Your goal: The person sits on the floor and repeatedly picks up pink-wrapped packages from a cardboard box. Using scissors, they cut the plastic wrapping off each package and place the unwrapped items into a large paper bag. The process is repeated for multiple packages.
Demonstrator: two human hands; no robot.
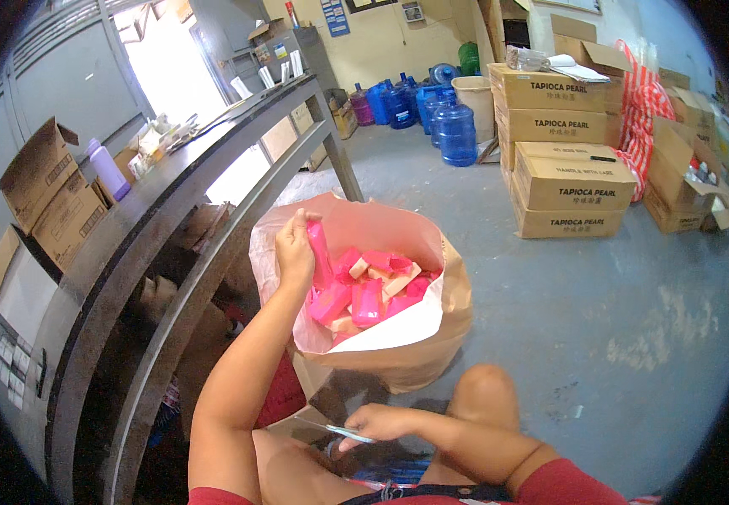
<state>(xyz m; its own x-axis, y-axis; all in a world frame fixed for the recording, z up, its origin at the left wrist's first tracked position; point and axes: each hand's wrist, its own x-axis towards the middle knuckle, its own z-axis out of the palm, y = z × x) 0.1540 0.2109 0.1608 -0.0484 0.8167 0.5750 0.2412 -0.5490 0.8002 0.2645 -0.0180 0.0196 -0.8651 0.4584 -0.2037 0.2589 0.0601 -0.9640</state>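
My left hand (295,246) is raised at the left rim of a large brown paper sack (449,337) and grips a bright pink packet (320,254). Inside the sack lie several more pink packets (368,303), mixed with cream-coloured blocks (400,281). Low in front of my lap, my right hand (379,423) is closed around scissors (349,434) with a light blue handle. Their thin blades point left, and the fingers partly hide the handle.
A long dark bench (188,189) runs along the left, with cardboard boxes (57,189) and a purple bottle (109,171) on it. Stacked cartons (571,181) stand back right; blue water jugs (457,130) are at the far wall. A red item (284,396) sits below my left forearm.
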